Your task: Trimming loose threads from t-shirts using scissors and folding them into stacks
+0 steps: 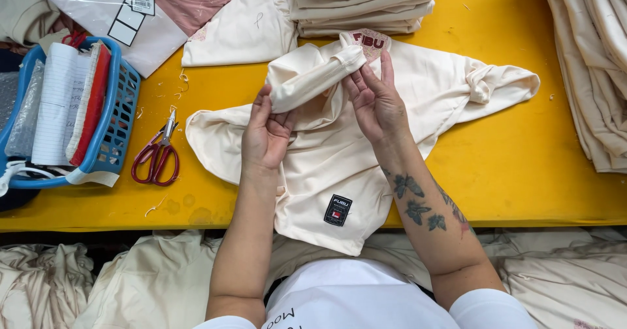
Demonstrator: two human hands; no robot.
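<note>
At the centre of the frame a cream garment [339,153] lies spread on the yellow table [522,166], its lower edge hanging over the near edge toward the person. The left hand [266,133] grasps the lower end of a rolled cream sleeve [313,78], thumb and fingers closed around it, while the right hand [375,100] pinches the upper end near a patch with dark red lettering, so the tube of fabric is held raised and stretched between both hands, seemingly for a close look. Red-handled scissors [157,156] lie within reach at centre left, beside a blue basket [114,133] of papers. Folded cream stacks [362,2] sit along the top and right edges.
</note>
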